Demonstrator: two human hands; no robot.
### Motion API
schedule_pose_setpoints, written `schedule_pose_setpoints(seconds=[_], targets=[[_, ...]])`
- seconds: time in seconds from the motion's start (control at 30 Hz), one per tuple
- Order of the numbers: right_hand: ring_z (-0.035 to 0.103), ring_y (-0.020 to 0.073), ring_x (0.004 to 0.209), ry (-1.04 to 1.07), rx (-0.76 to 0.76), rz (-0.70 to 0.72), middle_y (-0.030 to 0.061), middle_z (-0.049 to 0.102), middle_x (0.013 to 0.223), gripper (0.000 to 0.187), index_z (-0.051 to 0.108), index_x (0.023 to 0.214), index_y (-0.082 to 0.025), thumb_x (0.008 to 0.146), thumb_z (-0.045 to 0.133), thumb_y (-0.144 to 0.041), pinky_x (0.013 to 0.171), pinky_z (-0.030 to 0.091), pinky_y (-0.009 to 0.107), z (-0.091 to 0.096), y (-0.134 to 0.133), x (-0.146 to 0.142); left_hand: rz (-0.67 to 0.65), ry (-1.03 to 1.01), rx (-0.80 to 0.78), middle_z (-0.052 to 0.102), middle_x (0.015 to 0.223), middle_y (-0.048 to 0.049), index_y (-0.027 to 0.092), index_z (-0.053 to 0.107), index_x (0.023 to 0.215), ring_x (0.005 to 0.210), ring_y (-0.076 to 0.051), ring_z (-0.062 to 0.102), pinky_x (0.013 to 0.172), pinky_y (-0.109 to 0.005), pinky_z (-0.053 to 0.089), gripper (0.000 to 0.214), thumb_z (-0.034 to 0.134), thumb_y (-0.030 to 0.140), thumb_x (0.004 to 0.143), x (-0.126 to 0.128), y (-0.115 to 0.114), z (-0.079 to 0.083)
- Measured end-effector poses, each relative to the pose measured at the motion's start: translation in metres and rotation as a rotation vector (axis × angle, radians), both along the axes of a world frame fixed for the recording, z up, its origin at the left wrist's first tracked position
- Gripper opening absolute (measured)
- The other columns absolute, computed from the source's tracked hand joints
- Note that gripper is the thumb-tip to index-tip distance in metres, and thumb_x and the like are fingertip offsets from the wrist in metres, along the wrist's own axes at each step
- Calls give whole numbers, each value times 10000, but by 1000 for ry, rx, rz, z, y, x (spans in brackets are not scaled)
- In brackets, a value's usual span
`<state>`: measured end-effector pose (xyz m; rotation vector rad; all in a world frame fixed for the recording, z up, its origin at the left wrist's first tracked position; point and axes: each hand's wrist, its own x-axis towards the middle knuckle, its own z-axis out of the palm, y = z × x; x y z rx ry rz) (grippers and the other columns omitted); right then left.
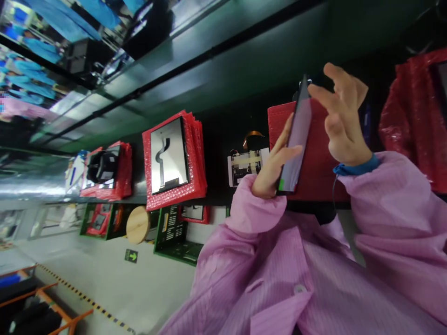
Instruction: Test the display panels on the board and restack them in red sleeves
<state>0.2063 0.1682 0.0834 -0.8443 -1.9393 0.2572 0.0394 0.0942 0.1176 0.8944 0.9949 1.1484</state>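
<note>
My left hand is closed round the lower edge of a thin dark screen panel and holds it on edge. My right hand is beside the panel's upper end. Its fingers are spread, and a fingertip touches the panel near its top. A blue wrist strap sits at the cuff of my pink sleeve. Behind the panel a red bubble-wrap sheet lies on the dark worktop.
The view is strongly tilted. A stack of red bubble-wrap sheets bears a silver panel, and a second stack bears a black part. A small taped fixture stands between them and my hands. There are more red wrap on the right, and green crates and a round wooden stool on the floor.
</note>
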Motion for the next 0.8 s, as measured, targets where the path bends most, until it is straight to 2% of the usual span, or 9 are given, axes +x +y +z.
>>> schedule_pose_setpoints(seconds=[0.07, 0.1, 0.2, 0.3, 0.33, 0.4, 0.47, 0.57, 0.8], targets=[[249, 251, 1519, -31, 43, 53, -139, 200, 1704, 578, 476, 1514, -462, 1074, 129, -603, 1272, 190, 539, 0, -2, -3, -97, -69, 55, 438, 1621, 93, 277, 504, 1478, 1597, -247, 241, 1334, -411, 190, 662, 654, 272, 833, 11, 1, 2], [242, 253, 1527, -40, 53, 64, -169, 184, 1705, 569, 517, 1479, -475, 1075, 136, -600, 1279, 166, 537, 1, -2, -3, -124, -59, 80, 401, 1644, 99, 294, 495, 1486, 1609, -238, 201, 1338, -404, 168, 642, 651, 303, 863, 13, 0, 1], [274, 272, 1513, -22, 55, 41, -175, 219, 1696, 578, 629, 1371, -446, 1072, 161, -607, 1265, 176, 552, 1, -5, -5, -82, 130, 237, 444, 1625, 8, 284, 545, 1442, 1588, -230, 268, 1312, -433, 243, 476, 488, 462, 1005, 3, -13, -9], [314, 304, 1486, 1, 16, 1, -112, 276, 1688, 619, 678, 1321, -386, 1063, 167, -621, 1243, 207, 582, 2, -9, -4, 243, 652, 480, 614, 1390, -108, 220, 670, 1251, 1388, -257, 512, 1210, -471, 374, 407, 388, 440, 1057, -27, -39, -33], [321, 312, 1482, 5, 10, -2, -97, 290, 1684, 625, 684, 1316, -377, 1060, 171, -625, 1238, 215, 590, 2, -10, -3, 364, 875, 517, 635, 1303, -128, 203, 693, 1186, 1297, -263, 555, 1167, -472, 404, 365, 420, 404, 1050, -38, -49, -43], [331, 322, 1480, 3, 12, 0, -84, 307, 1676, 629, 682, 1325, -378, 1057, 171, -630, 1231, 224, 600, 2, -10, -2, 457, 1239, 493, 623, 1236, -158, 177, 702, 1162, 1197, -276, 566, 1100, -479, 438, 331, 443, 337, 1034, -59, -65, -66], [329, 324, 1477, -9, 25, 4, -88, 304, 1676, 630, 674, 1336, -389, 1055, 167, -637, 1221, 238, 596, 1, -9, -2, 394, 1453, 433, 586, 1274, -180, 166, 690, 1230, 1187, -290, 549, 1071, -485, 450, 348, 454, 314, 1021, -73, -76, -87], [323, 314, 1470, -10, 33, 3, -90, 291, 1680, 640, 670, 1340, -394, 1051, 160, -651, 1209, 258, 571, 0, -7, -2, 274, 1580, 395, 543, 1348, -190, 188, 676, 1316, 1225, -309, 528, 1069, -498, 447, 384, 474, 318, 1016, -81, -82, -104], [313, 316, 1478, -24, 47, -2, -9, 313, 1664, 659, 665, 1347, -354, 1044, 169, -663, 1222, 215, 598, -4, -5, -1, 250, 1665, 473, 555, 1398, -180, 237, 696, 1338, 1234, -330, 534, 1061, -525, 461, 396, 493, 267, 999, -80, -78, -109]])
